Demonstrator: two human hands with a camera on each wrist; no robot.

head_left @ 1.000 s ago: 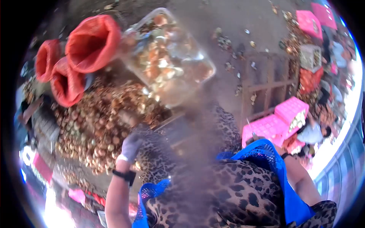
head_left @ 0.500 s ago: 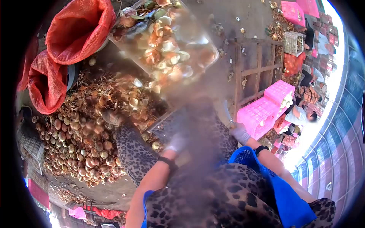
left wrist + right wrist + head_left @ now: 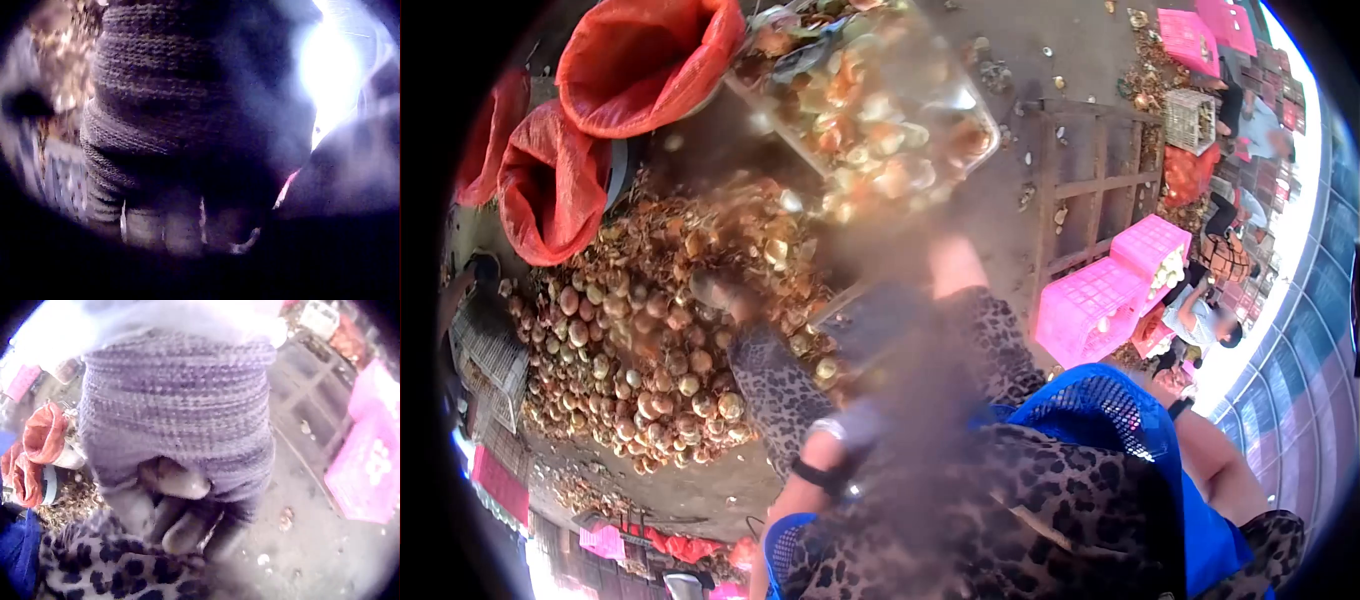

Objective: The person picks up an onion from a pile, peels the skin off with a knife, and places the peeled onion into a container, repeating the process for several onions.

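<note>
My left hand (image 3: pixel 862 424), in a pale knit glove, is low in front of the leopard-print clothing (image 3: pixel 1080 490), blurred by a smudge on the head view. In the left wrist view the glove (image 3: pixel 162 119) is dark, with the fingers side by side in shadow. The blue mesh apron (image 3: pixel 1090 410) hides my right hand in the head view. In the right wrist view my gloved right hand (image 3: pixel 181 444) has its fingers bent and the thumb over them, close to the leopard-print fabric. The knife seen earlier is out of sight; I cannot tell whether the hand holds it.
A heap of onions (image 3: pixel 635 370) and loose skins lies at the left. Red mesh sacks (image 3: pixel 650 70) stand behind it, beside a clear bin (image 3: pixel 990 135) of peelings. Pink crates (image 3: pixel 1090 310), a wooden frame (image 3: pixel 1095 187) and seated people are at the right.
My left hand has gone from the onion heap to in front of the body, lower now. The right hand, out with a knife half a second ago, has moved back behind the apron.
</note>
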